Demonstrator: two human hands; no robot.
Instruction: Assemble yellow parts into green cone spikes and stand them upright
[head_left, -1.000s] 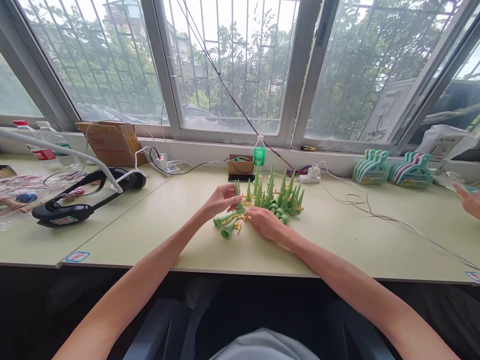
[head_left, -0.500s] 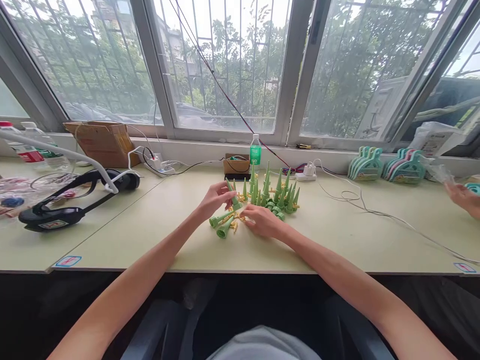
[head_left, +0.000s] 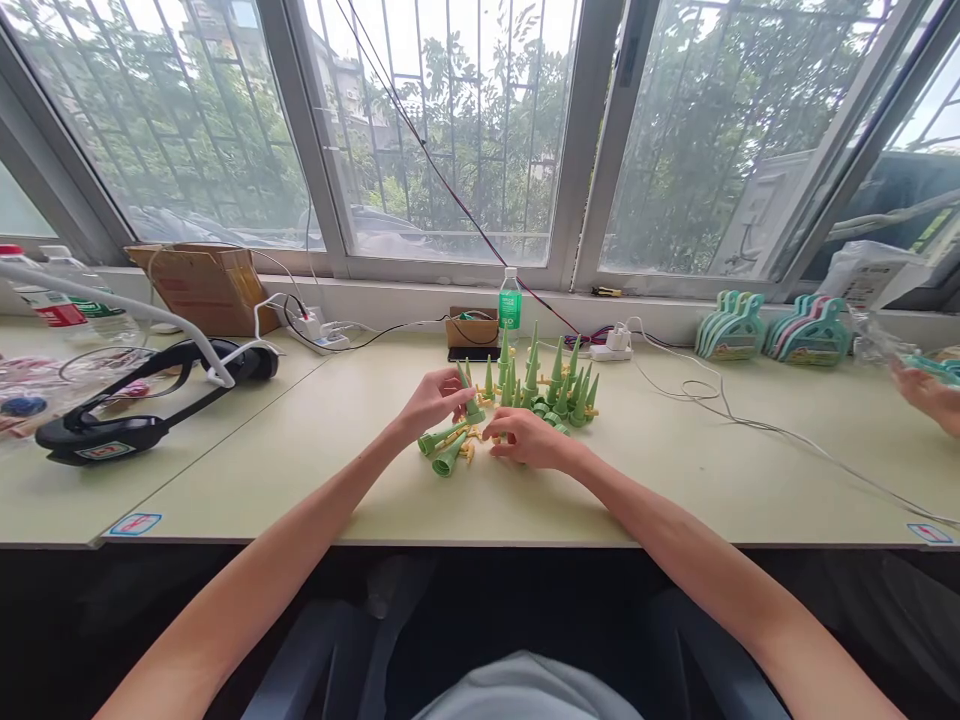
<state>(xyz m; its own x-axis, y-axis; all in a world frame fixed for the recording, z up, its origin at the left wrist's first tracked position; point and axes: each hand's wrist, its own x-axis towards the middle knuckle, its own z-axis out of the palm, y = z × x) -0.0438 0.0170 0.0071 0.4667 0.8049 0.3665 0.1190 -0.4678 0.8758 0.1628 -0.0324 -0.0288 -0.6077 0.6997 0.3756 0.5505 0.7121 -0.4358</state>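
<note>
My left hand (head_left: 436, 402) is closed round a green plastic watering spike (head_left: 473, 408), held tip up. My right hand (head_left: 529, 438) is just to its right, fingers curled together close above the table; whatever they pinch, if anything, is hidden or too small to name. Below and between the hands, two green spikes (head_left: 448, 461) lie on their sides with their open ends towards me. Small yellow valve pieces (head_left: 469, 452) are scattered beside them. Behind my right hand several finished-looking spikes (head_left: 556, 380) stand upright among green ribbed caps (head_left: 551, 418), some with yellow pieces at their sides.
A green-labelled bottle (head_left: 510, 305) and a small cardboard box (head_left: 472, 327) stand at the back. White cables (head_left: 724, 400) cross the right side near stacked hangers (head_left: 731, 328). A black headset (head_left: 112, 437) lies left. Another person's hand (head_left: 928, 395) is at the right edge.
My right hand has shifted slightly right, away from the spike in my left hand. My left hand keeps its hold almost in place. The other person's hand has moved a little.
</note>
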